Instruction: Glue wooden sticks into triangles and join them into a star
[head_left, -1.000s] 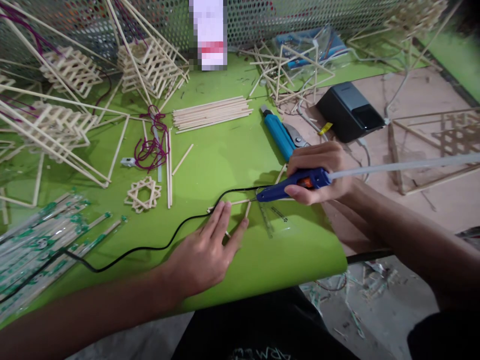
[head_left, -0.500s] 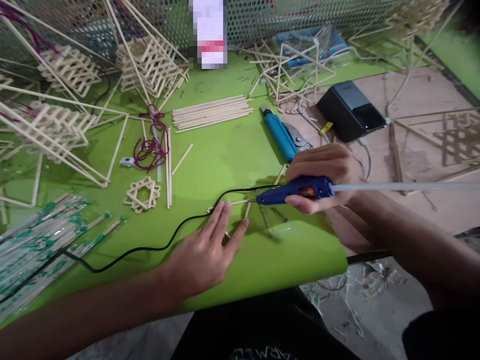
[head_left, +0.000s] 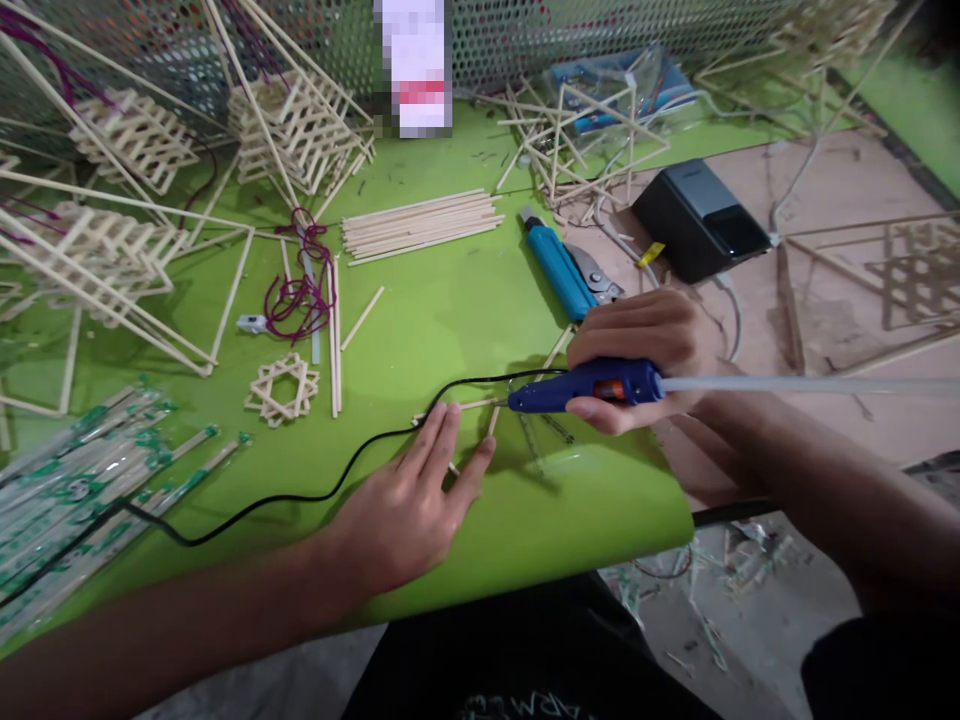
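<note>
The right hand [head_left: 646,350] grips a blue plastic glue gun [head_left: 585,388], its nozzle at the thin pale wooden sticks [head_left: 477,405] that the left hand [head_left: 416,500], fingers slightly spread, seems to press down.

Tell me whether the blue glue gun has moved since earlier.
Yes: the rear of the glue gun has swung down the view, away from the black box.

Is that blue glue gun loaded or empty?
Loaded: a long, pale glue stick runs into the back of the glue gun, held in the right hand.
</note>
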